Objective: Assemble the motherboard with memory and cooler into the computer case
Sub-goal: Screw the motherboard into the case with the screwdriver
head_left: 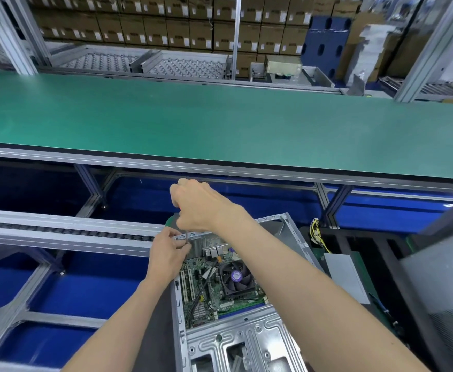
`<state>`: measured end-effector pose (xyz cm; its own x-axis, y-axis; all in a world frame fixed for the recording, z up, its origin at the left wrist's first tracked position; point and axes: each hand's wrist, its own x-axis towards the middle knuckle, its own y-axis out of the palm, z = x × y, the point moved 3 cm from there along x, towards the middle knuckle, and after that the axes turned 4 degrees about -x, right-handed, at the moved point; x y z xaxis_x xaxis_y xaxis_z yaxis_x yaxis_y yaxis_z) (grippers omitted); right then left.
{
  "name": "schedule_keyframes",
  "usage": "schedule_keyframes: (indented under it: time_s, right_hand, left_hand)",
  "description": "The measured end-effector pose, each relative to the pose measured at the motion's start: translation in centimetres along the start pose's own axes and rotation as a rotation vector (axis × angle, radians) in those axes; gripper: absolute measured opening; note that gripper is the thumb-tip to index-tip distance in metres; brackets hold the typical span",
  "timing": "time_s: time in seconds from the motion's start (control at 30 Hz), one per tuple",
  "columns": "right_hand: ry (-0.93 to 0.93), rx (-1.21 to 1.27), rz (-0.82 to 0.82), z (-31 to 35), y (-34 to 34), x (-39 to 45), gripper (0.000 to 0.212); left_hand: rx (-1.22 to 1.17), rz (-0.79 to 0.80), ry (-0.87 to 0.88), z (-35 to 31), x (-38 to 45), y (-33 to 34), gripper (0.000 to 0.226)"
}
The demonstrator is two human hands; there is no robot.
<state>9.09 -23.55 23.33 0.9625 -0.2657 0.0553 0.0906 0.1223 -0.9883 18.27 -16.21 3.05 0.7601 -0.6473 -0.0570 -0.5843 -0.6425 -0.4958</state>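
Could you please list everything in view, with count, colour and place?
computer case: one, silver metal, lying open at bottom centre
motherboard: one, green, inside the case
cooler fan: one, black with purple label, on the motherboard
screwdriver: one, green handle and metal shaft, upright at the board's far left corner
conveyor belt: one, green, across the middle
cardboard boxes: many, brown, stacked at the back
roller rail: one, grey, at left
left hand: pinches the screwdriver shaft
right hand: its grip is on the handle

Bright, even overhead light, soft shadows; wide-angle bending and blur toward edges.
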Motion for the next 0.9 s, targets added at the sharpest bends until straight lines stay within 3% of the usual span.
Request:
schedule_keyframes:
  time_s: [0.2,0.27,0.37,0.43,0.57,0.63,0.8,0.9]
  right_hand:
    - [0.157,-0.132,-0.172,0.17,0.25,-0.1,0.012]
    - [0.133,-0.14,-0.149,0.45,0.23,-0.02,0.013]
    - [0.038,-0.035,-0.037,0.2,-0.02,0.12,0.03]
    - [-0.004,0.003,-0.011,0.29,-0.06,0.04,0.023]
    - [0.149,-0.085,-0.168,0.07,0.35,-0.15,0.006]
    - [0.174,-0.169,-0.232,0.15,0.32,-0.15,0.008]
    - [0.039,0.0,-0.043,-0.14,0.03,-0.1,0.025]
    - [0.049,0.021,-0.046,-0.16,0.03,-0.08,0.017]
  left_hand:
    - [-0.004,0.016,-0.019,0.0,0.19,0.18,0.035]
    - [0.0,0.013,-0.014,-0.13,0.26,0.09,0.033]
    - [0.096,-0.007,0.04,-0.21,0.2,-0.04,0.023]
    - [0.102,-0.006,0.054,-0.14,0.09,-0.07,0.024]
    - [0.041,0.015,0.025,-0.19,0.08,0.06,0.032]
    - [0.033,0.017,0.022,-0.28,0.15,0.05,0.032]
    - [0.057,0.019,0.054,-0.3,0.18,-0.03,0.027]
    - [0.075,0.034,0.05,-0.28,0.29,0.09,0.021]
